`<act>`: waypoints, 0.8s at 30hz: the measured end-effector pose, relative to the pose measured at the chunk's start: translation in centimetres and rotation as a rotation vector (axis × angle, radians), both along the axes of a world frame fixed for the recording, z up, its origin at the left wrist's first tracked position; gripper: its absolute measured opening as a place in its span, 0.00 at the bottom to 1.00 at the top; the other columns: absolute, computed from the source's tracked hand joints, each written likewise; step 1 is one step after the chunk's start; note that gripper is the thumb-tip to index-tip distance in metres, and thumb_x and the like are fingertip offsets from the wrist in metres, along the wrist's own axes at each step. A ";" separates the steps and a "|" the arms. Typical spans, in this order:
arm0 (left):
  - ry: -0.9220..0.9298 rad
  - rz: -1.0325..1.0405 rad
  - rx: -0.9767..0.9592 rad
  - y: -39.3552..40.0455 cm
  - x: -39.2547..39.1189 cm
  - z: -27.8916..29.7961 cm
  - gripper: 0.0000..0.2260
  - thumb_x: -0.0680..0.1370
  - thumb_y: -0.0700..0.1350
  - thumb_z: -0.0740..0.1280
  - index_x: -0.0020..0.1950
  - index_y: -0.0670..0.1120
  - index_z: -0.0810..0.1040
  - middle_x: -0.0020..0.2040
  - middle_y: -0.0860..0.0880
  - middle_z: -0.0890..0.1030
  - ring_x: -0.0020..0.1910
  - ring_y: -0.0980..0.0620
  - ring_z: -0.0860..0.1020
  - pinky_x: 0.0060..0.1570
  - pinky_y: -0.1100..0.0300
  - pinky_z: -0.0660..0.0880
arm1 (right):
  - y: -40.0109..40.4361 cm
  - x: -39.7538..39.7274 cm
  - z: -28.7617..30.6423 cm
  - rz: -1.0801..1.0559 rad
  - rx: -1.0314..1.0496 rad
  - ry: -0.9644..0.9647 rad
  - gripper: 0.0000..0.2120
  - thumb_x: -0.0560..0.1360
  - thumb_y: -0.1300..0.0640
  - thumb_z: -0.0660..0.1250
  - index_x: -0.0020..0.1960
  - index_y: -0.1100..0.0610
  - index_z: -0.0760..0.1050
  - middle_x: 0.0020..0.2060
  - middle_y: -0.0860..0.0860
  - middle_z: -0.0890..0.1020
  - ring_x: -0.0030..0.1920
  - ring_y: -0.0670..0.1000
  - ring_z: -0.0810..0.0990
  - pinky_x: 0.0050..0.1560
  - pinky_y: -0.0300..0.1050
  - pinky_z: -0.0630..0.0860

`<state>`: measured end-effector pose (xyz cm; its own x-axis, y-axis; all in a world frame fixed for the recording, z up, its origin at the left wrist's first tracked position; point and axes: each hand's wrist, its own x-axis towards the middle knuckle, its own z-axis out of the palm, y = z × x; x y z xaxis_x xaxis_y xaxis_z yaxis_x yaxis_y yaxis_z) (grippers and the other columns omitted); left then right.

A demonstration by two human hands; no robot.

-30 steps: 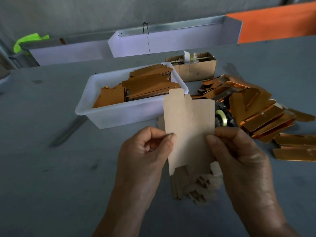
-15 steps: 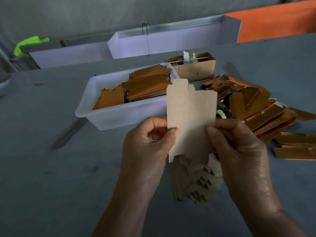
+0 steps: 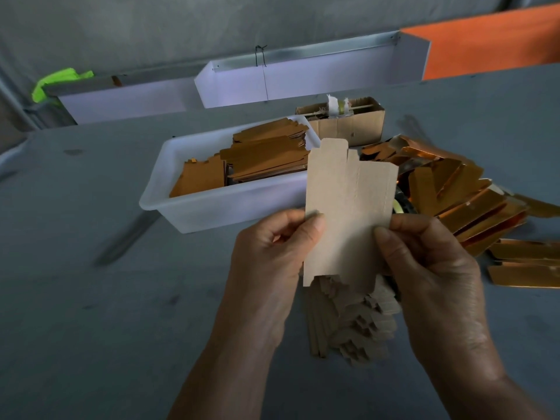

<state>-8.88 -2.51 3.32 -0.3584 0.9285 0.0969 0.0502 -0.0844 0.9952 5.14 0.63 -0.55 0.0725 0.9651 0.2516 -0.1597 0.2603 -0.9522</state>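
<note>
Cardboard blank [image 3: 348,213], flat and pale brown, is held upright just in front of the right end of the white tub [image 3: 230,207]. In view, its tabbed top edge overlaps the tub's near wall. The blank is pinched at its left edge between the thumb and curled fingers of the left hand [image 3: 266,262]. At its right edge it is gripped by the right hand [image 3: 433,274], with the thumb laid on its face.

Everything is carried by a grey table [image 3: 91,298]. Behind the tub, two long white troughs [image 3: 303,77] are seen side by side. The tub itself is filled with flat gold-brown sheets [image 3: 263,156]. To the right of the tub, a loose heap of shiny gold folded boxes [image 3: 454,198] is spread out. Behind the tub's right corner, an open brown carton [image 3: 348,127] is placed. In front of the tub, beneath the held blank, a fanned stack of further blanks [image 3: 348,322] is laid. A tape roll [image 3: 401,204] is partly hidden just right of the tub.
</note>
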 end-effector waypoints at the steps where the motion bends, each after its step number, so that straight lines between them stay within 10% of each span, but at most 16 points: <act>1: 0.009 0.005 0.002 0.0 0.1 -0.1 0.03 0.74 0.46 0.71 0.43 0.53 0.85 0.36 0.57 0.83 0.38 0.62 0.80 0.41 0.68 0.76 | 0.0 0.0 0.0 0.001 -0.005 0.006 0.05 0.68 0.51 0.67 0.44 0.48 0.79 0.37 0.46 0.84 0.38 0.41 0.80 0.36 0.34 0.77; 24: 0.141 0.122 0.042 -0.2 0.8 -0.6 0.07 0.78 0.45 0.67 0.41 0.51 0.82 0.28 0.59 0.77 0.29 0.64 0.73 0.30 0.74 0.68 | -0.6 0.0 0.5 -0.026 -0.028 -0.086 0.08 0.65 0.46 0.66 0.42 0.47 0.79 0.36 0.43 0.83 0.35 0.39 0.80 0.33 0.33 0.76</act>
